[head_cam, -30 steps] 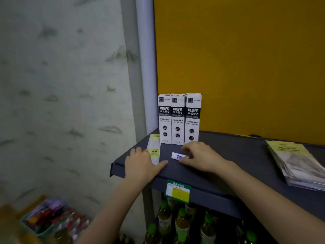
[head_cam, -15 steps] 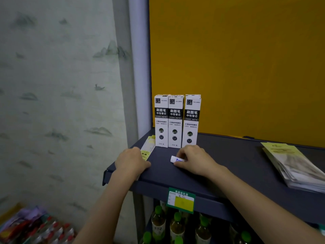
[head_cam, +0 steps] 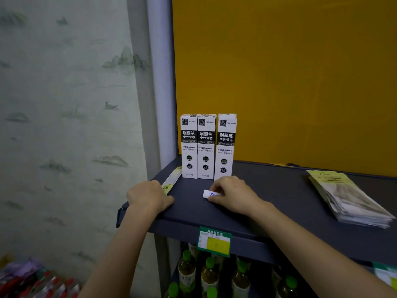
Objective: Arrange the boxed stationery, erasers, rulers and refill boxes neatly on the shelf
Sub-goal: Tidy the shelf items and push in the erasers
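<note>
Dark shelf: right hand pinches eraser flat just ahead of three upright refill boxes, left hand curled, gripping nothing visible, beside flat ruler pack; best to slide eraser square to boxes, no toppling.

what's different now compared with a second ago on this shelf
The left hand slid left along the shelf edge, uncovering more of the flat ruler pack. The right hand still holds the small eraser in place. The three refill boxes and the booklet stack stayed put.
</note>
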